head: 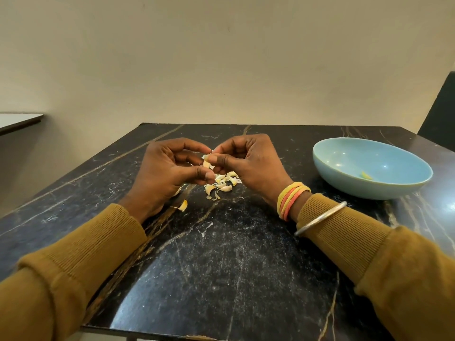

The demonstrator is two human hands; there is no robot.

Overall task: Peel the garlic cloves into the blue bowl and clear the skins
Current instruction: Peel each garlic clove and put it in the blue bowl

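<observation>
Garlic clove (206,163) is held between both hands, above the black marble table (221,267) and over the heap of cloves and skins (222,184). Left hand (165,175): fingers curled, thumb and forefinger tips pinching the clove's left side. Right hand (251,166): curled likewise, thumb laid across the clove's front, forefinger tip at its upper end. The clove's long axis runs roughly top to bottom in view, slightly tilted. It is pale yellow, with a papery white flap lifted at the top, so it looks partly skinned; how much skin remains, I cannot tell. The blue bowl (344,185) lies to the right of the hands, well apart from them, and the right hand is the nearer. One yellowish piece (366,175) already lies in it, probably a peeled clove. Judgement: peeling is in progress and the task is early. A single unpeeled clove (182,205) lies just beside the left wrist.
</observation>
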